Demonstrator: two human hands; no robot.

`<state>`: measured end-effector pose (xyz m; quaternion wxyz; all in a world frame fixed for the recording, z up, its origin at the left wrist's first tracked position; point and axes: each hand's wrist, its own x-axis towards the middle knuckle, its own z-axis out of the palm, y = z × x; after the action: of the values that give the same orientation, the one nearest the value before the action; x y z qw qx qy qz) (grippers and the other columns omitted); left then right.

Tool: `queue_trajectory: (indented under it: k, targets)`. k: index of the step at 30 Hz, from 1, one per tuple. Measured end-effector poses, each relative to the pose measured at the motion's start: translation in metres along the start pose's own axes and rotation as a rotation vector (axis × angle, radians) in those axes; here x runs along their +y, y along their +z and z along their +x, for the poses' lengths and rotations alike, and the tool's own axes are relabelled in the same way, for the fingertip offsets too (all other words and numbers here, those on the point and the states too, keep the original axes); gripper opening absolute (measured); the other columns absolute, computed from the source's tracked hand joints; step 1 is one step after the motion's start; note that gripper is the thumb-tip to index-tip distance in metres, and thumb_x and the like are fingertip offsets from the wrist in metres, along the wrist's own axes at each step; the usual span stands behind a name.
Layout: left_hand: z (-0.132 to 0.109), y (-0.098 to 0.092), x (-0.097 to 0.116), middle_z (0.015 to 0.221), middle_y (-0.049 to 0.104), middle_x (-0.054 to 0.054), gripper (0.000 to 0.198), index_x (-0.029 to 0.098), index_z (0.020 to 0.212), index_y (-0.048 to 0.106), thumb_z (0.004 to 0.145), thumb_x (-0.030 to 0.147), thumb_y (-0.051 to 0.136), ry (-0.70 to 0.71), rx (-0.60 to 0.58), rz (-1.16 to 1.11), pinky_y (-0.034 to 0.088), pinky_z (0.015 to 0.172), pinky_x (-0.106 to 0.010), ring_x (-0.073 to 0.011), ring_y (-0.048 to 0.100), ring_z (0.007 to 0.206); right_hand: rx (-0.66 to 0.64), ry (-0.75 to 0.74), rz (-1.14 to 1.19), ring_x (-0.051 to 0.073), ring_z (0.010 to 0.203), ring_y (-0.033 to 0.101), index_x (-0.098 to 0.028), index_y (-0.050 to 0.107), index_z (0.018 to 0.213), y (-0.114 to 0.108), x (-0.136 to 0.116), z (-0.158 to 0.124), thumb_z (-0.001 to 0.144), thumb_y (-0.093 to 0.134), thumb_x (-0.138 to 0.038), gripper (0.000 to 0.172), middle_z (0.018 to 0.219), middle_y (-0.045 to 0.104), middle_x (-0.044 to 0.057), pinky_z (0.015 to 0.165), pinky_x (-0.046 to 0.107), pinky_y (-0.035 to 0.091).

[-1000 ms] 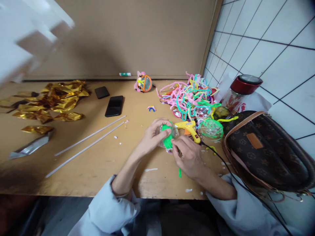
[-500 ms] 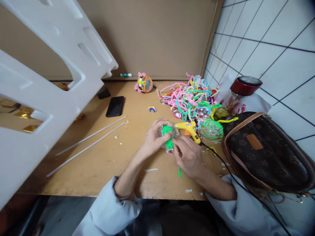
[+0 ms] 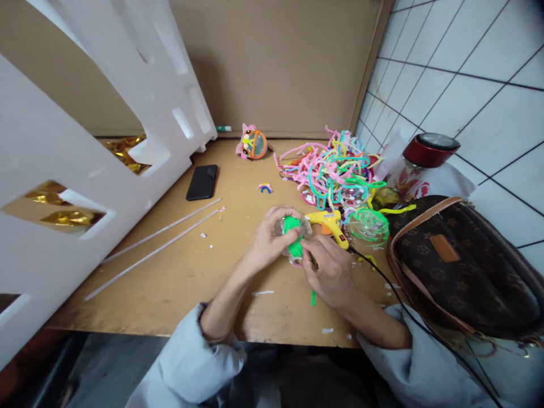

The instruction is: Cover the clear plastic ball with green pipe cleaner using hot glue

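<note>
My left hand (image 3: 267, 235) is closed around a small clear plastic ball (image 3: 297, 229) wound with a bright green pipe cleaner (image 3: 293, 243). My right hand (image 3: 329, 266) pinches the same green pipe cleaner against the ball; its loose end hangs below the hand near the table. A yellow glue gun (image 3: 329, 222) lies just behind my hands, its black cord running right. Another clear ball with green wrapping (image 3: 368, 225) sits right of the gun.
A pile of coloured pipe cleaners (image 3: 331, 167) lies at the back right beside a red-lidded jar (image 3: 419, 156). A brown patterned bag (image 3: 463, 266) fills the right. A large white foam piece (image 3: 85, 153) covers the left. A phone (image 3: 202, 181), two glue sticks (image 3: 161, 241) and a pink toy (image 3: 253, 141) lie on the wooden table (image 3: 178, 283).
The large white foam piece has swung in from the upper left and now covers the left of the table, hiding the gold foil and one phone. My hands stay on the ball.
</note>
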<state>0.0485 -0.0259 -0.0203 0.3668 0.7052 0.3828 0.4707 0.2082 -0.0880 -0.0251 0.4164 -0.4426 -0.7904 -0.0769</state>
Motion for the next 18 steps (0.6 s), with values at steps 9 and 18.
queue_trajectory:
  k: [9,18]
  targets:
    - [-0.0006,0.0003,-0.0016,0.116,0.062,-0.009,0.021,0.020,0.101,0.067,0.080,0.023,0.065,-0.002,-0.002,-0.013,0.043,0.106,-0.042,-0.0229,0.059,0.113,0.023,-0.011,0.008,0.019,0.070,0.059,-0.019,0.061,0.087,0.0010,0.0004,-0.0002,0.089,0.048,-0.006,0.018,0.073,0.062,0.005,0.062,0.031,0.046]
    - [-0.0010,0.0003,-0.0011,0.113,0.063,-0.008,0.021,0.021,0.102,0.067,0.081,0.025,0.066,-0.005,-0.010,-0.008,0.044,0.104,-0.039,-0.0216,0.059,0.110,0.015,-0.023,-0.022,0.018,0.068,0.059,-0.019,0.060,0.084,-0.0011,-0.0014,0.0022,0.092,0.047,-0.009,0.018,0.072,0.061,0.004,0.060,0.031,0.045]
